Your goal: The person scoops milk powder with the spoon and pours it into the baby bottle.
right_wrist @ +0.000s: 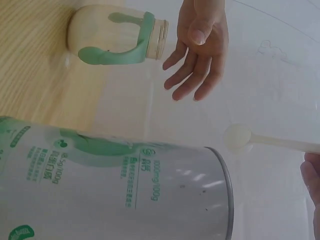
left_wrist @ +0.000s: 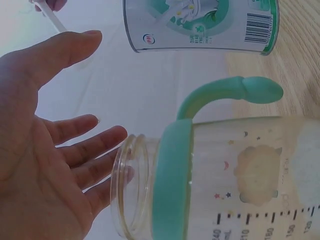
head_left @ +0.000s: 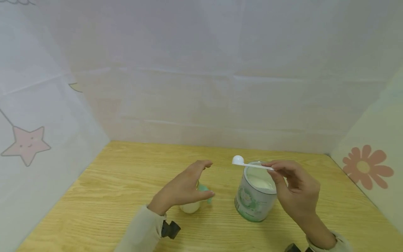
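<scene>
My right hand [head_left: 297,187] pinches the handle end of a white measuring scoop [head_left: 238,160], held level above an open milk powder can [head_left: 255,199]. Pale powder [head_left: 259,177] shows inside the can. The left hand [head_left: 184,187], thumb and fingers spread, hovers by the mouth of a baby bottle [left_wrist: 240,170] and holds nothing. That bottle is clear, uncapped and upright, with mint-green handles [right_wrist: 115,56] and measuring marks; in the head view the left hand hides most of it. Some pale contents appear low in the bottle. What the scoop's bowl holds is unclear.
Both the can and the bottle stand on a wood-grain table [head_left: 132,164], the bottle left of the can. A pale cloth backdrop [head_left: 201,105] encloses the back and sides, printed with a star [head_left: 26,145] and a flower [head_left: 366,167].
</scene>
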Motion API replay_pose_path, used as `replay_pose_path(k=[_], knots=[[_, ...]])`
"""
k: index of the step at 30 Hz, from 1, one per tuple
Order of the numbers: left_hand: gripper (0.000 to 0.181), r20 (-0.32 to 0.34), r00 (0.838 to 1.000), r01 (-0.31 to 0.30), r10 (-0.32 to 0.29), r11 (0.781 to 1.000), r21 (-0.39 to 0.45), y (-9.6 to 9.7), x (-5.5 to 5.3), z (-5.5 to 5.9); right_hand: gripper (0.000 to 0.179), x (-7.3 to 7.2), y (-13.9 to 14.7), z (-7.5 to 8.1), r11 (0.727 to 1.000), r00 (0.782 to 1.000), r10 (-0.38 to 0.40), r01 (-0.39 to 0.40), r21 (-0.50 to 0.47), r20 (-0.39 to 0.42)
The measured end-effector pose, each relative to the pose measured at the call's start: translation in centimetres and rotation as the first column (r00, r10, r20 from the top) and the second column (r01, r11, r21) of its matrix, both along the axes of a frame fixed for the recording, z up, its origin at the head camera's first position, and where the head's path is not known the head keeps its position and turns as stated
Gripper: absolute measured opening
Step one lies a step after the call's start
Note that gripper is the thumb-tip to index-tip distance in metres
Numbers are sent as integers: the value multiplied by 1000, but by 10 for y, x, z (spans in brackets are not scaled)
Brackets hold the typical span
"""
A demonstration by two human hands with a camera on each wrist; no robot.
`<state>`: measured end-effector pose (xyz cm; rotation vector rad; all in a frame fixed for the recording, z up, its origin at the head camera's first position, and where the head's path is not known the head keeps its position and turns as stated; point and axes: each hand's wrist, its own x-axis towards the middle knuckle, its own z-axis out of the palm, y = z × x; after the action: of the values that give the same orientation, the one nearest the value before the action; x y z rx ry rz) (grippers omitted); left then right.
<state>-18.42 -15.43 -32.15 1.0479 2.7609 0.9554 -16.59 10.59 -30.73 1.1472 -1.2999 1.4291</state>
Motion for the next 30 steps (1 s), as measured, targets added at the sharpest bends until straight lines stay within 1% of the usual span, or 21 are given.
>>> replay_pose_path(k=[4,11,17,22,25,30], knots=[[77,9,1000,7,-6,1000,-19,6,0,0,20,1,8,4,1000,1000,-20,20,-10,22],[77,23,999,28,-28,999,-23,21,2,-2,17,0,20,4,999,1000,15,-15,-41,17],[79,55,998,23,-23,1000,2,34,4,-9,17,1,29,4,999,1000,-25,25,-48,18],[83,69,998,8,-9,1000,21,44,6,-15,18,2,34,1,999,997,-47,47,-8,54],[86,85,996,4,-8,999,42,49,7,-18,20,1,36,-2,996,993,-85,84,20,78],[88,78,997,13,-18,998,63,61,7,-25,25,0,42,-8,984,981,-172,167,62,90]])
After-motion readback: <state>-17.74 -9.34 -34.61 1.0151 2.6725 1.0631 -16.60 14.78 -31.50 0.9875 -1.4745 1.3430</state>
